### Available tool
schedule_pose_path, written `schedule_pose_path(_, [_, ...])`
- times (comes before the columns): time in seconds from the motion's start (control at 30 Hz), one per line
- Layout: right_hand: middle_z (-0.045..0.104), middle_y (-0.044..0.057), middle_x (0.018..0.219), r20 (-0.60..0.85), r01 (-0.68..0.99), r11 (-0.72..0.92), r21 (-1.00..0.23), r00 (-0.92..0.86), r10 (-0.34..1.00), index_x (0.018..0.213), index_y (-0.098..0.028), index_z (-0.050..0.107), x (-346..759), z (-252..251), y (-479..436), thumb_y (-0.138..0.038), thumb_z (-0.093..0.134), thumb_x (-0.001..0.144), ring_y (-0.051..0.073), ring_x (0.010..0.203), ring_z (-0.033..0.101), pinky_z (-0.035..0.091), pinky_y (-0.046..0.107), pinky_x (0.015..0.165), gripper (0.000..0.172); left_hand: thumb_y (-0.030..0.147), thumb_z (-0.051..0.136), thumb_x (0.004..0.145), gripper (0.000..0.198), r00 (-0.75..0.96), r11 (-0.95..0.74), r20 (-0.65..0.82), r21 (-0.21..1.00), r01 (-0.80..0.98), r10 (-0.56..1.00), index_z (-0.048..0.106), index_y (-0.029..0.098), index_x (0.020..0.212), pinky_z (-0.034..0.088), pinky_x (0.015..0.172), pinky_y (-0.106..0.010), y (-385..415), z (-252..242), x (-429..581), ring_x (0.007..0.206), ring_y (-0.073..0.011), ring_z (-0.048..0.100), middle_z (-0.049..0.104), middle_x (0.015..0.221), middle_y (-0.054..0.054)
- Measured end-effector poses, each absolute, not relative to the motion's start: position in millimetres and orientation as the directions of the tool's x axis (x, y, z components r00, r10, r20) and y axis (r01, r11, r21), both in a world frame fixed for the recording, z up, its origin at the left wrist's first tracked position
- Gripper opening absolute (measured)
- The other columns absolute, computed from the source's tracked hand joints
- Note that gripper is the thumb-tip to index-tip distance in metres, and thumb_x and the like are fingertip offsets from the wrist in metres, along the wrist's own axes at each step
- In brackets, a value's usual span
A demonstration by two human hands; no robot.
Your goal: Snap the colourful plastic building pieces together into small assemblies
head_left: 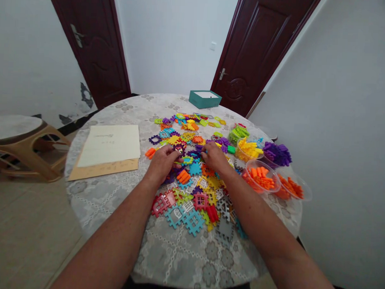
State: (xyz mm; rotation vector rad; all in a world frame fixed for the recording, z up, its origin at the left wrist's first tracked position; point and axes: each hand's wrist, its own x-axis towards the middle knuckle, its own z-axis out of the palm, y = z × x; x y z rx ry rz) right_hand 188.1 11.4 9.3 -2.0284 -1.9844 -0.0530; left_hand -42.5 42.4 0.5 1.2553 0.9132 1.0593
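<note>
My left hand point(163, 162) is over the left part of a spread of plastic building tiles, its thumb and fingers closed on a dark purple window-frame tile point(179, 149). My right hand point(215, 156) reaches into the pile, fingertips pressed together beside purple tiles point(195, 153); what they grip is too small to make out. Nearer to me lie a light blue tile point(194, 221), a red window tile point(200, 201) and a grey tile point(225, 229). A stack of orange pieces point(183, 176) rests just below my left hand.
Clear tubs on the right hold orange point(261, 178), yellow point(248, 148), green point(238, 133) and purple pieces point(277, 153). A teal box point(204, 99) stands at the table's far edge. Paper sheets point(110, 146) lie on the left. A stool point(25, 147) is beside the round table point(104, 209).
</note>
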Motion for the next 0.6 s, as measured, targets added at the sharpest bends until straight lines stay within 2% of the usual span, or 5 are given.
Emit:
schedule_pose_path(0.1, [0.067,0.009,0.105,0.313,0.939,0.006,-0.345,0.109,0.943,0.100,-0.018,0.067,194,10,11,-0.021,0.058,0.096,0.023,0.106,0.060,0.045,0.033,0.096,0.010,0.034,0.073,0.080,0.022,0.273,0.021,0.008,0.995,-0.101,0.962,0.059,0.019,0.086,0.060,0.053,-0.026,45,-4,-43,0.073,-0.0193,0.074,0.068,0.081,-0.002])
schedule_pose_path(0.2, [0.068,0.008,0.102,0.367,0.915,0.040,-0.401,0.121,0.922,0.099,-0.018,0.066,194,10,8,-0.020,0.058,0.095,0.022,0.101,0.060,0.044,0.032,0.093,0.009,0.036,0.074,0.079,0.023,0.266,0.032,0.001,0.992,-0.119,0.964,0.058,0.019,0.084,0.061,0.055,-0.026,47,-6,-42,0.073,-0.0192,0.074,0.069,0.080,-0.003])
schedule_pose_path(0.3, [0.069,0.007,0.104,0.357,0.916,0.135,-0.377,0.010,0.934,0.099,-0.019,0.067,188,11,6,-0.020,0.059,0.095,0.021,0.099,0.061,0.044,0.031,0.091,0.009,0.038,0.074,0.077,0.025,0.264,0.032,0.001,0.992,-0.119,0.964,0.058,0.019,0.082,0.060,0.055,-0.025,47,-6,-42,0.074,-0.0190,0.074,0.068,0.079,-0.002])
schedule_pose_path(0.4, [0.071,0.008,0.105,0.259,0.923,0.198,-0.330,-0.114,0.959,0.101,-0.019,0.069,182,11,7,-0.020,0.062,0.094,0.021,0.097,0.063,0.044,0.030,0.088,0.010,0.040,0.074,0.078,0.026,0.273,0.039,-0.008,0.993,-0.108,0.962,0.060,0.019,0.084,0.060,0.055,-0.025,45,-5,-42,0.072,-0.0182,0.072,0.067,0.078,-0.002])
schedule_pose_path(0.6, [0.074,0.008,0.112,0.180,0.952,0.221,-0.213,-0.184,0.966,0.117,-0.021,0.069,179,11,16,-0.018,0.063,0.092,0.024,0.099,0.065,0.046,0.030,0.086,0.025,0.041,0.078,0.076,0.030,0.276,0.050,-0.024,0.995,-0.085,0.961,0.061,0.017,0.083,0.062,0.060,-0.025,44,-1,-43,0.073,-0.0166,0.071,0.066,0.078,-0.001])
